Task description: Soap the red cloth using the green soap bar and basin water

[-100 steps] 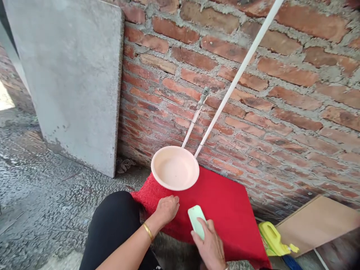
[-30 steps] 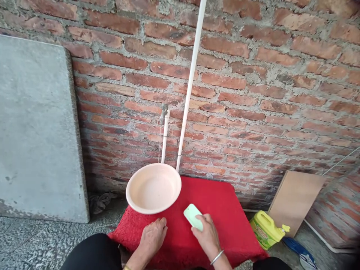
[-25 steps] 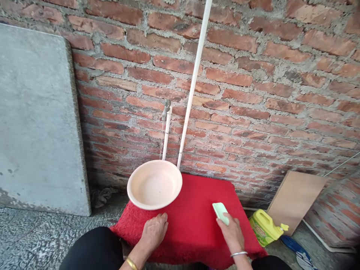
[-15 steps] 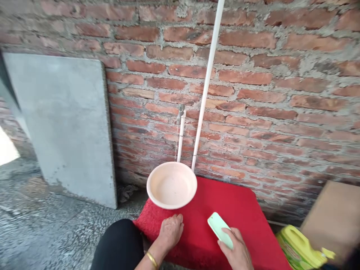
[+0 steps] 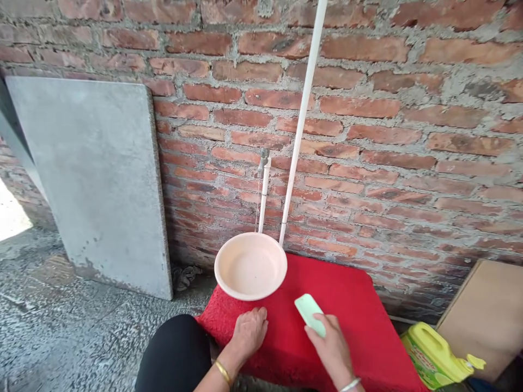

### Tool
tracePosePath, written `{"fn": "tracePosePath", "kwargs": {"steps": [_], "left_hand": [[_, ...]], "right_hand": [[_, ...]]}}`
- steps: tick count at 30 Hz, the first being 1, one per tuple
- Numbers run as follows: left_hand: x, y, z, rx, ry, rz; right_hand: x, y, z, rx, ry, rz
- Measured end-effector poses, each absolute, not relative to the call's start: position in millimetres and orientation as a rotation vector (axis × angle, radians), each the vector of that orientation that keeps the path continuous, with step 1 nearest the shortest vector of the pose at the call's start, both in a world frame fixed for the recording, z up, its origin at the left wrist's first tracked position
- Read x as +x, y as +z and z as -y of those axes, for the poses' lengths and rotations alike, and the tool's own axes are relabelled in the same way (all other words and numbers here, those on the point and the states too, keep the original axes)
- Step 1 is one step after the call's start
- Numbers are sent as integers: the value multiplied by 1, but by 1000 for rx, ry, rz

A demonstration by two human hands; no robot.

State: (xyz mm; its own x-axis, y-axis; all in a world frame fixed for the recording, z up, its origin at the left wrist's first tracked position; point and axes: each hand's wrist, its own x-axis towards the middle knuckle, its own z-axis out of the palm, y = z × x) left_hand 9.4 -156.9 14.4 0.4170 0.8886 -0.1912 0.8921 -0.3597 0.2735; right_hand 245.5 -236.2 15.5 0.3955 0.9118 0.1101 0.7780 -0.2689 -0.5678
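Note:
In the head view, my right hand [image 5: 330, 345] grips a pale green oblong plastic piece with rounded corners [image 5: 304, 307], thumb on one side and fingers on the other. Its underside is hidden, so its exact kind is unclear. The piece is over the red cloth [image 5: 343, 294], right of the basin. My left hand [image 5: 250, 329] rests on the cloth near its front left, fingers curled closed; no object shows in it. Just beyond stands a pale pink basin [image 5: 251, 267]. A thin stream falls from the tap [image 5: 263, 161] toward the basin's back edge.
A brick wall [image 5: 359, 136] rises behind, with a long white pipe [image 5: 302, 120] against it. A grey slab [image 5: 98, 185] leans at left over wet floor [image 5: 81, 337]. To the right are a yellow-green jug [image 5: 437, 354] and a cardboard box [image 5: 486, 310].
My right hand has moved left and slightly up with the pale green piece, bringing a wrist band into view. My left hand stays in nearly the same place, closed.

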Motion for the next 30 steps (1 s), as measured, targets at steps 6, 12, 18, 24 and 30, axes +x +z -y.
{"fn": "tracePosePath", "kwargs": {"steps": [6,12,18,24,30], "left_hand": [[8,21,160,2323,-5,-1520],[11,31,167,2349,-71,-1470],[16,36,175,2408,-47,-1358],[15,24,172,2405,34,-1348],[6,39,172,2269,259,-1122]], "right_hand": [[208,15,214,-2075,229,1754],[316,14,240,-2511,241,1230],[279,5,224,-2299,274,1332],[220,0,191,-1953,256,1681],[306,-15,215,-2207,283,1271]]}}
